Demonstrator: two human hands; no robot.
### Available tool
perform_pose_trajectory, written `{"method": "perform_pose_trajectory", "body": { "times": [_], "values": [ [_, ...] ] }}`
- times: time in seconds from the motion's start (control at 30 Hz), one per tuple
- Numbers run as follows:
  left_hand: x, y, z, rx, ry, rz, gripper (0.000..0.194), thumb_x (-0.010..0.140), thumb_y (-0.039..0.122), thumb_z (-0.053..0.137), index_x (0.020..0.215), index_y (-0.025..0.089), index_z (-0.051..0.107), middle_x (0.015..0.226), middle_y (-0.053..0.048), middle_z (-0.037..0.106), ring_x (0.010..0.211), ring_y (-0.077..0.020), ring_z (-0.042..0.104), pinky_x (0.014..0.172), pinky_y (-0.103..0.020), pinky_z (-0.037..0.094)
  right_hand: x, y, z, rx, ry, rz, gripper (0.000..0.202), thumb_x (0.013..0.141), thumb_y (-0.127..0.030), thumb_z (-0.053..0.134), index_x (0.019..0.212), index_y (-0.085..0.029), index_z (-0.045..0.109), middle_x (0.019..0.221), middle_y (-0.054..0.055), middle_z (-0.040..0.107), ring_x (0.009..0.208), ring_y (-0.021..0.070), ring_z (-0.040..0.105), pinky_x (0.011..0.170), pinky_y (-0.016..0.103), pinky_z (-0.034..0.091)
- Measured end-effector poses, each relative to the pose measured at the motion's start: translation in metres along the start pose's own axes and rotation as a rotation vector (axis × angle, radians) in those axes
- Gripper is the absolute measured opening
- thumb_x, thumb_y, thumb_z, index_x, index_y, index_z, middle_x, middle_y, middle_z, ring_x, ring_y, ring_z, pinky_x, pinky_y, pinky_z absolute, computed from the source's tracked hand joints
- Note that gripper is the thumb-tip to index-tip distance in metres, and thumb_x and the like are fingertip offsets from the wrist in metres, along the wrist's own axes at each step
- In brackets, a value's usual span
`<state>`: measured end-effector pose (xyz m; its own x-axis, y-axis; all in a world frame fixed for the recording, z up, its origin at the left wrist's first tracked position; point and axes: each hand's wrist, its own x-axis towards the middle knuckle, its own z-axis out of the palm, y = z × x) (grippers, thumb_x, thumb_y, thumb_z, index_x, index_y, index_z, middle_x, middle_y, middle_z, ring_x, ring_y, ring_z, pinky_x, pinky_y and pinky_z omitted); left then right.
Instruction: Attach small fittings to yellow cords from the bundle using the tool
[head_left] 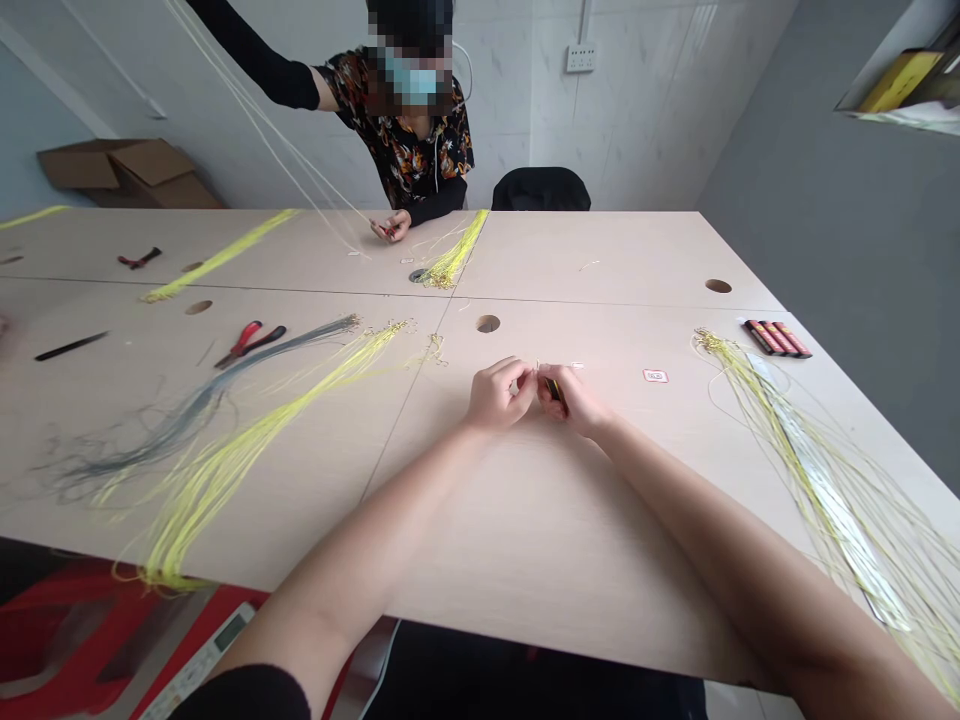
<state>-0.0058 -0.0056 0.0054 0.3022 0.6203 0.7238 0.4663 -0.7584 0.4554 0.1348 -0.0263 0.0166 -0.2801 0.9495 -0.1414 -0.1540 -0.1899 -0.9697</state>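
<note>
Both my hands meet over the middle of the pale wooden table [465, 540], fingertips almost touching. My left hand [498, 393] is pinched, and whatever lies between its fingertips is too small to make out. Curled around a small black and yellow tool [554, 390] is my right hand [574, 400], its thumb and forefinger close to the left fingertips. A bundle of yellow cords [277, 425] lies to the left, beside a grey cord bundle [217, 400]. Another yellowish bundle [780, 430] rests at the right over a silvery strip [832, 500].
Red-handled pliers [244, 345] and a dark blade [71, 346] lie at the left. A pack of red and black cylinders [777, 338] and a small label [655, 376] are at the right. Across the table a person [420, 140] holds long pale cords [262, 120]. The tabletop has round holes [487, 323].
</note>
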Motion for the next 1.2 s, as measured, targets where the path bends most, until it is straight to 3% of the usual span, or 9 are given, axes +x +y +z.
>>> {"method": "perform_pose_trajectory", "body": {
  "times": [0.47, 1.2],
  "values": [
    [-0.0003, 0.0008, 0.0005, -0.003, -0.005, 0.001, 0.027, 0.085, 0.023, 0.047, 0.059, 0.018, 0.046, 0.053, 0.003, 0.046, 0.05, -0.0086, 0.04, 0.049, -0.022, 0.031, -0.0044, -0.0038, 0.0002, -0.061, -0.001, -0.029, 0.036, 0.076, -0.034, 0.046, 0.046, -0.018, 0.035, 0.043, -0.003, 0.031, 0.038, 0.0052, 0.024, 0.038, 0.022, 0.017],
    [0.0004, 0.001, -0.0012, -0.006, -0.016, 0.048, 0.021, 0.082, 0.016, 0.047, 0.061, 0.018, 0.048, 0.055, 0.003, 0.049, 0.05, -0.008, 0.04, 0.049, -0.021, 0.031, 0.0026, 0.0009, -0.0034, 0.037, -0.054, 0.085, 0.027, 0.069, -0.031, 0.046, 0.05, -0.019, 0.031, 0.042, -0.005, 0.025, 0.037, 0.005, 0.019, 0.036, 0.021, 0.012]
  ]
}}
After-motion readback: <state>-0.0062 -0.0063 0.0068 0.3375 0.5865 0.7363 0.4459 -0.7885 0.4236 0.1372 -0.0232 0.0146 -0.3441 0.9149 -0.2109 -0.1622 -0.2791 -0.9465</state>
